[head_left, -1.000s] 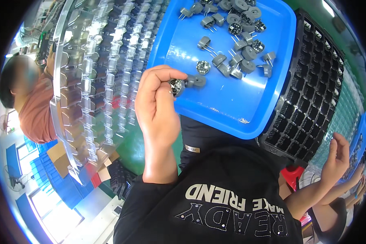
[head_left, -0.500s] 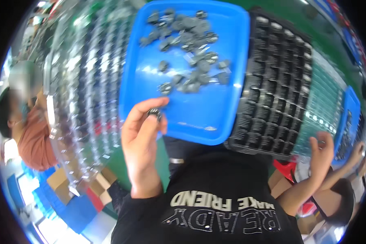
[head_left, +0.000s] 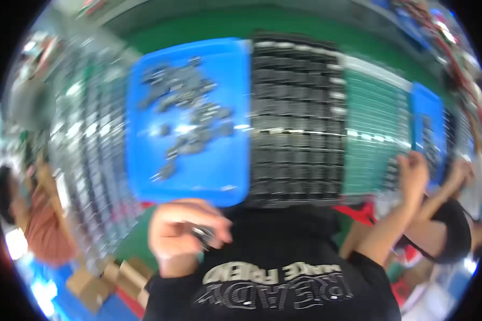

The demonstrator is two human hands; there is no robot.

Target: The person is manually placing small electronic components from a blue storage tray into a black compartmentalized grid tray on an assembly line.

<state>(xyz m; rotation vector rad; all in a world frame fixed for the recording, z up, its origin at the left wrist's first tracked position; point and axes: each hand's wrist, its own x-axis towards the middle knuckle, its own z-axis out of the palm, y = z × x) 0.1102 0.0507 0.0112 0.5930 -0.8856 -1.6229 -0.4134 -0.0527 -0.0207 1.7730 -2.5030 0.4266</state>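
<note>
My left hand [head_left: 179, 230] is closed around a small dark metallic part [head_left: 202, 234], held in front of my shirt just below the blue tray's near edge. In that blue tray [head_left: 193, 176] lie many loose dark grey parts [head_left: 185, 88] of similar size, heaped toward the far side. Off to the right, my right hand [head_left: 414, 174] is over the near right edge of a clear-green compartment tray [head_left: 372, 160]. Small dark pieces [head_left: 393, 172] sit in the tray beside its fingers. Motion blur smears those fingers, so whether they hold anything cannot be made out.
A black compartment tray [head_left: 297, 166] stands between the blue and green trays. Clear plastic trays [head_left: 91, 128] spread along the left. A second blue tray [head_left: 429, 134] lies far right, near another person's hand [head_left: 460, 172]. A person in a brown shirt [head_left: 48, 235] is at the left, above cardboard boxes [head_left: 91, 283].
The view has swung, so the trays appear shifted left and lower. My left hand, still gripping the part, has drawn back from over the blue tray toward my body.
</note>
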